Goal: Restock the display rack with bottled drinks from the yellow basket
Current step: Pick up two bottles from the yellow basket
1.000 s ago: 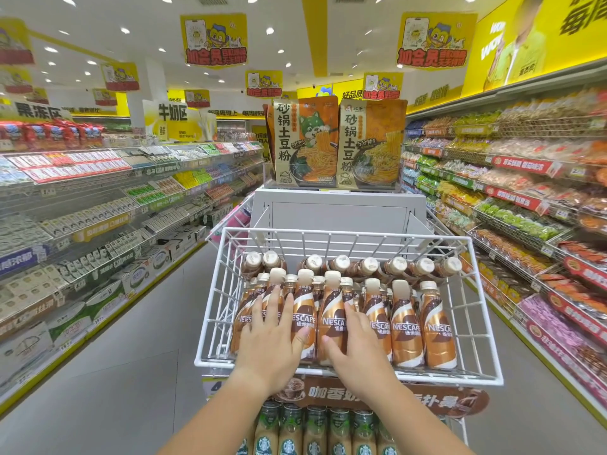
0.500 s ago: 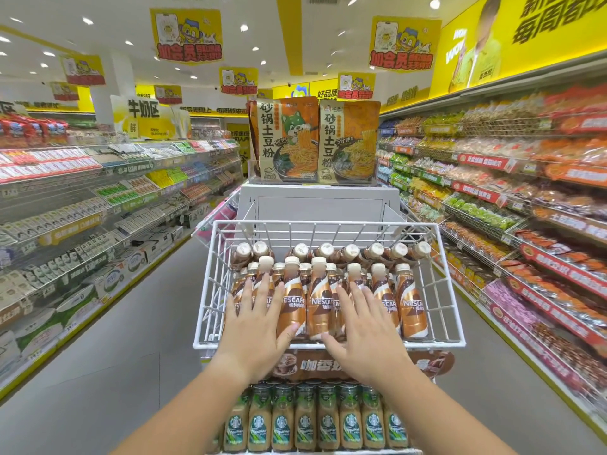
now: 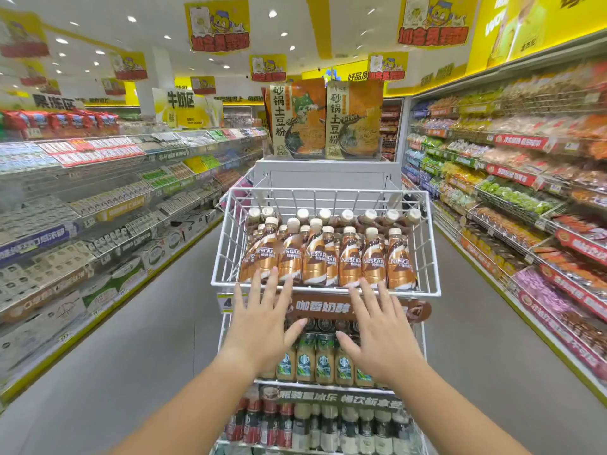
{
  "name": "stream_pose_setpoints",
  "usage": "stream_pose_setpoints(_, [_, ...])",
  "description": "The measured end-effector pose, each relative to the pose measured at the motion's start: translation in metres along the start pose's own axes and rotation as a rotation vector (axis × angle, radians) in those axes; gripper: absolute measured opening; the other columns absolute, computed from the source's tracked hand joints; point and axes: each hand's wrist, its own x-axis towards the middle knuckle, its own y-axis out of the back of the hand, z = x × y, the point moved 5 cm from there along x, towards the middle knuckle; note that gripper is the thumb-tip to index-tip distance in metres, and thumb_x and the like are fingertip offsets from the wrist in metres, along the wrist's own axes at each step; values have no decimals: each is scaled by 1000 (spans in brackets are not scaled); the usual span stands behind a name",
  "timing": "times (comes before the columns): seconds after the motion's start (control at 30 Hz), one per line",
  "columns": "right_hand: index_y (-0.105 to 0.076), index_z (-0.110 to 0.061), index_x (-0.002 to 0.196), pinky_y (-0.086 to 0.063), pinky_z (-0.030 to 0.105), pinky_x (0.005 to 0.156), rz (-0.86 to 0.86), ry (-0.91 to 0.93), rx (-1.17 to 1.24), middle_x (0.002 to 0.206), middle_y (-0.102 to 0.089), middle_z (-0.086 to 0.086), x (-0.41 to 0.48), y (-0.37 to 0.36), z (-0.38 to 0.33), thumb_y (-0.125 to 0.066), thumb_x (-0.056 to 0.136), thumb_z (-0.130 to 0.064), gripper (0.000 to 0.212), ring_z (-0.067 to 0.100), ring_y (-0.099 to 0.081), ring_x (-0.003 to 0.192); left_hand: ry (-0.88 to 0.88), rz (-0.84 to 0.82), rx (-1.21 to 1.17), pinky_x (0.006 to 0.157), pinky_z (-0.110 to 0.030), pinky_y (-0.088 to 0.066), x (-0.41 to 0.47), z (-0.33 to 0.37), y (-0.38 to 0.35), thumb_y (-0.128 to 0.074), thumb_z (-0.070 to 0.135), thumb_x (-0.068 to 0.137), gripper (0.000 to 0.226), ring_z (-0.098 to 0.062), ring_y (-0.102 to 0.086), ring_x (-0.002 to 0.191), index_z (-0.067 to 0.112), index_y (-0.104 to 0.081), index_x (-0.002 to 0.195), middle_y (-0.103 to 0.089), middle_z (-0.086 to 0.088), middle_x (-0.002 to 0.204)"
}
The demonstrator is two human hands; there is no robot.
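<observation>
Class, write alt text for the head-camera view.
Two open, empty hands, left hand and right hand, hover before a white wire basket packed with upright Nescafe bottles atop a display rack in a shop aisle; Starbucks bottles fill the shelf below.

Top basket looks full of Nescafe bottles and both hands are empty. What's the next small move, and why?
Probably turn away and down to look for the yellow basket, which is not in view. The top basket shows Nescafe bottles packed across its front row with more behind. The left hand and right hand are open, spread just below its front rim, holding nothing.
</observation>
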Motion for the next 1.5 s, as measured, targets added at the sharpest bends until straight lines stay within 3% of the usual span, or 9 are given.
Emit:
stream_pose_setpoints(0.1, [3, -21, 161, -1, 51, 125, -42, 4, 13, 167, 14, 8, -31, -22, 6, -17, 92, -71, 88, 35, 9, 154, 19, 1, -39, 117, -67, -18, -32, 23, -18, 0, 71, 94, 83, -40, -8, 153, 21, -10, 160, -6, -12, 167])
stream_pose_setpoints(0.3, [7, -21, 161, 1, 51, 124, -140, 8, 54, 166, 19, 11, -89, -79, 4, -22, 95, -68, 86, 36, 14, 153, -3, -88, -46, 118, -65, -16, -92, 55, -82, -11, 70, 96, 80, -40, -2, 154, 24, -2, 160, 2, -11, 167])
stream_pose_setpoints(0.57, [-13, -17, 161, -18, 55, 122, -327, -51, 57, 167, -9, 18, -169, -231, -2, -14, 87, -69, 91, 42, -11, 153, -26, -293, -59, 110, -67, -32, -164, 85, -236, -24, 65, 93, 81, -44, -32, 145, 15, -37, 155, -32, -18, 160])
stream_pose_setpoints(0.73, [-49, -6, 147, -43, 59, 106, -477, -109, 128, 151, -44, 25, -243, -373, -12, -39, 83, -62, 86, 49, -45, 135, -39, -415, -45, 113, -64, -28, -225, 99, -369, -14, 67, 89, 86, -40, -25, 150, 18, -28, 158, -23, -16, 164])
stream_pose_setpoints(0.9, [-49, -5, 147, -45, 61, 105, -526, -107, 167, 154, -40, 25, -318, -513, -31, -37, 87, -62, 84, 49, -42, 138, -78, -513, -56, 109, -64, -32, -291, 110, -505, -27, 65, 93, 80, -44, -36, 143, 15, -36, 154, -32, -21, 159])
stream_pose_setpoints(1.0, [-47, -10, 149, -39, 57, 112, -572, -141, 212, 157, -38, 21, -358, -591, -45, -20, 95, -67, 83, 44, -35, 145, -91, -571, -52, 111, -65, -29, -333, 116, -588, -21, 64, 97, 78, -45, -29, 146, 14, -28, 157, -25, -20, 163])
stream_pose_setpoints(1.17, [-46, -10, 150, -29, 52, 116, -669, -152, 224, 158, -37, 21, -403, -713, -65, -26, 90, -68, 85, 42, -29, 148, -57, -711, -75, 115, -65, -24, -386, 129, -714, -3, 65, 94, 82, -44, -16, 151, 18, -16, 160, -14, -17, 166])
stream_pose_setpoints(1.33, [-6, -22, 162, -18, 45, 122, -782, -193, 250, 169, -5, 11, -416, -815, -78, -11, 83, -73, 94, 33, -4, 155, -30, -812, -99, 118, -64, -17, -420, 140, -823, 37, 69, 72, 111, -43, -11, 152, 17, -5, 161, -6, -17, 167])
stream_pose_setpoints(1.5, [-13, -21, 160, -19, 44, 122, -812, -247, 279, 167, -13, 14, -414, -907, -82, -8, 76, -75, 100, 34, -10, 154, 114, -940, -91, 121, -59, -16, -447, 145, -921, -11, 66, 98, 81, -39, -2, 154, 17, 8, 159, 4, -14, 168])
